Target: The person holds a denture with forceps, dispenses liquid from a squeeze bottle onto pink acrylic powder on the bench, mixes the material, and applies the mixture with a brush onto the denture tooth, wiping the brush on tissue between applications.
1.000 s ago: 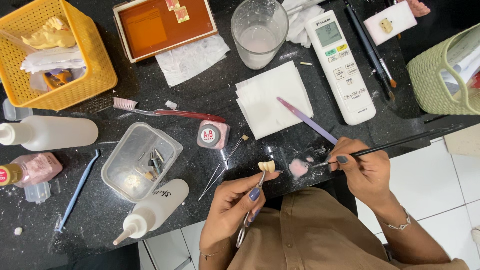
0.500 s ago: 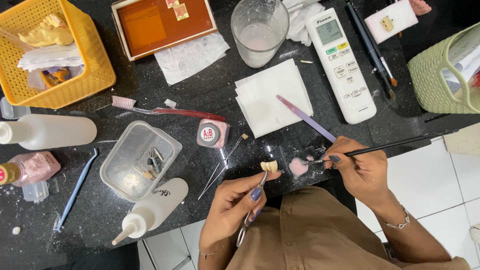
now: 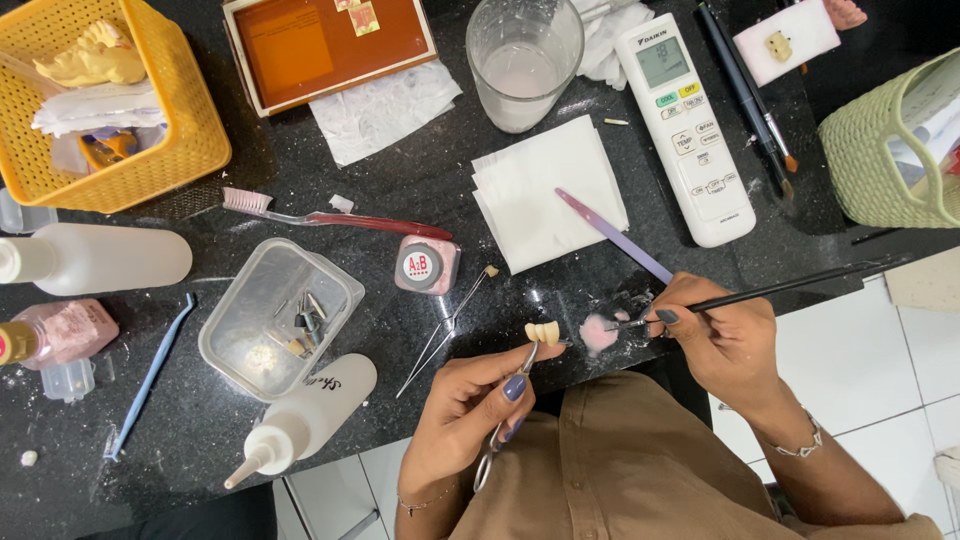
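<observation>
Now left hand [image 3: 470,410] grip pinches forceps [image 3: 508,415] holding teeth [image 3: 543,332]; right hand [image 3: 725,340] grips brush [image 3: 780,288].

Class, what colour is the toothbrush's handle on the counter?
Red, with pink-white bristles; the toothbrush shows clearly in the head view.

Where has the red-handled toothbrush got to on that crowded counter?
In the head view the toothbrush lies flat left of centre, just below the yellow basket and above the clear plastic tub.

Cluttered black stone counter [image 3: 420,180]
</observation>
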